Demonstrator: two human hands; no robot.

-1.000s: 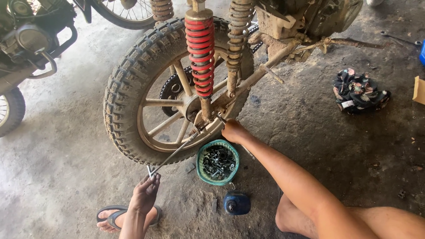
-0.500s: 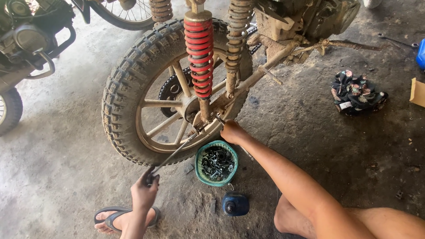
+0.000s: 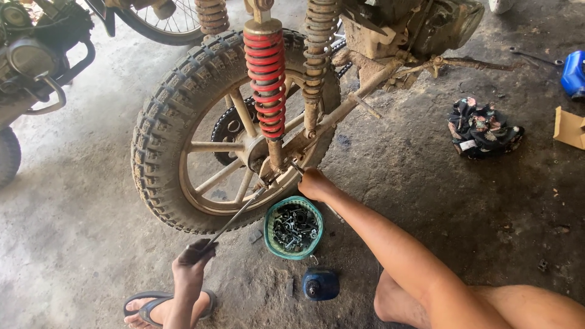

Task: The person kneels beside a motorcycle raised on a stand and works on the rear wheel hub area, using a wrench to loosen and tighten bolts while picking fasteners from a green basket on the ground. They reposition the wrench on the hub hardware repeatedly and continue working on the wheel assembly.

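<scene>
In the head view, the left hand (image 3: 194,256) is closed around the end of a long metal wrench (image 3: 234,218), whose shaft slants up to the axle of the motorcycle's rear wheel (image 3: 183,116). The right hand (image 3: 314,184) is fisted around a second tool (image 3: 296,166) at the axle, just under the red shock absorber (image 3: 265,79). Between the arms, a green bowl of nuts and bolts (image 3: 293,228) sits on the concrete floor (image 3: 426,183), with a small blue can (image 3: 320,284) near it.

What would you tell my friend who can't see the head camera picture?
A person's left hand grips a long metal wrench and the right hand grips a tool at the axle of a muddy knobby motorcycle rear wheel with a red coil spring. A green basket of bolts sits on the concrete floor.
</scene>
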